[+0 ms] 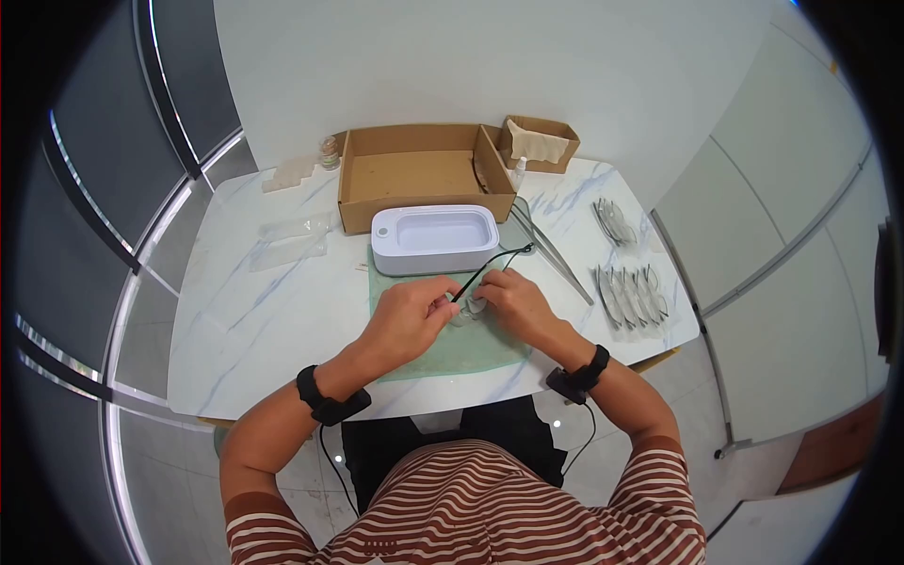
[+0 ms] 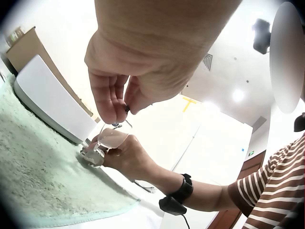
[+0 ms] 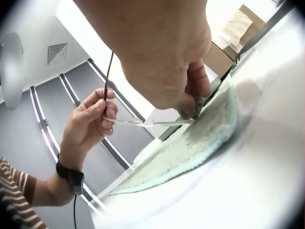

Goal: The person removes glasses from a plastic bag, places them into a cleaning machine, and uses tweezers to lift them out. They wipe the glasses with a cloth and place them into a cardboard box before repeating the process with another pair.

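Note:
A pair of eyeglasses with dark temples (image 1: pixel 482 266) and clear lenses (image 2: pixel 113 138) is held between both hands, low over a pale green towel (image 1: pixel 443 363). My left hand (image 1: pixel 411 313) pinches the frame by one hinge corner, thumb against fingertips; a dark temple rises from this grip in the right wrist view. At the other lens, my right hand (image 1: pixel 516 306) has its fingers curled around a small whitish wipe (image 1: pixel 476 305), pinching it against the glasses. Part of that far lens is hidden behind the right fingers.
Behind the hands stands a white cleaner basin (image 1: pixel 435 256), backed by a cardboard tray (image 1: pixel 414 209). Long metal tweezers (image 1: pixel 562 264) lie to its right. Several eyeglasses (image 1: pixel 631 297) lie at the right table edge. A small box (image 1: pixel 572 155) holds a beige cloth (image 1: pixel 537 144); clear plastic bags (image 1: pixel 292 242) lie left.

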Motion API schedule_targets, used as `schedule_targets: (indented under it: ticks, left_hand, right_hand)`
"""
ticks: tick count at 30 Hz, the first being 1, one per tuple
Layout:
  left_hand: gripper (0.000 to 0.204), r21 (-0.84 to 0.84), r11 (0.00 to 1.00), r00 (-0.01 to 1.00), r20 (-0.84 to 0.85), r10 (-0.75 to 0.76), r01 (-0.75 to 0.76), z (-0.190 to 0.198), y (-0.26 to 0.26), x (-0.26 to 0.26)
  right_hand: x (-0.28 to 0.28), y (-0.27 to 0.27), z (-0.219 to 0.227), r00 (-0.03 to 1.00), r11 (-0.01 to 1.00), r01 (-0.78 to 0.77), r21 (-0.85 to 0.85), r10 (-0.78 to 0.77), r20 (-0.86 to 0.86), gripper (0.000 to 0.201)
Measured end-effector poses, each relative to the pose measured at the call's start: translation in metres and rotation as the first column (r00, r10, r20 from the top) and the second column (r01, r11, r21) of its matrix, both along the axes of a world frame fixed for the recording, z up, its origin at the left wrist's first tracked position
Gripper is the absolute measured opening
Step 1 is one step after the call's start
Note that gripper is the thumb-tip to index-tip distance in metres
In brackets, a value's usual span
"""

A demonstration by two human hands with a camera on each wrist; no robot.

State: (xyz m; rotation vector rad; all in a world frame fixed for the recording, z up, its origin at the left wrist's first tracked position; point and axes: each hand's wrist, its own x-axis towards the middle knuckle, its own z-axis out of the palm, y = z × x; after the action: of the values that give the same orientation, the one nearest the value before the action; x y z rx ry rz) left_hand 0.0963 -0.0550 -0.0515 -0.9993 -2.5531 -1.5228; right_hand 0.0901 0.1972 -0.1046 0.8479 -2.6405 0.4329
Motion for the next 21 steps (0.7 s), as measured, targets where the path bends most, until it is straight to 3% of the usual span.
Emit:
schedule_targets:
  ticks: [5,10,14,18,21]
  left_hand:
    - [0.021,0.01,1.0,1.0,0.008,0.007,-0.007,0.0,0.002,0.001]
    - [0.022,-0.004,1.0,1.0,-0.006,0.003,-0.003,0.004,0.002,0.003]
    - [0.022,-0.016,1.0,1.0,-0.013,0.008,-0.009,0.003,0.002,0.003]
    - [0.022,-0.007,1.0,1.0,-0.017,0.025,-0.025,0.003,0.004,0.003]
    - [0.023,-0.002,0.999,0.999,-0.001,0.037,-0.037,0.0,0.005,0.002]
  right_hand:
    - [-0.004,0.01,0.008,0.994,0.996,0.073,0.056,-0.068,-0.089,0.02]
    - [-0.01,0.026,0.018,0.941,0.979,0.179,0.101,-0.141,-0.307,0.022]
    - [-0.012,0.039,0.03,0.923,0.962,0.25,0.107,-0.204,-0.327,0.024]
    - [-0.008,0.043,0.049,0.868,0.95,0.311,-0.022,-0.294,-0.401,0.026]
    - [-0.007,0.056,0.059,0.839,0.927,0.231,-0.296,-0.344,-0.421,0.028]
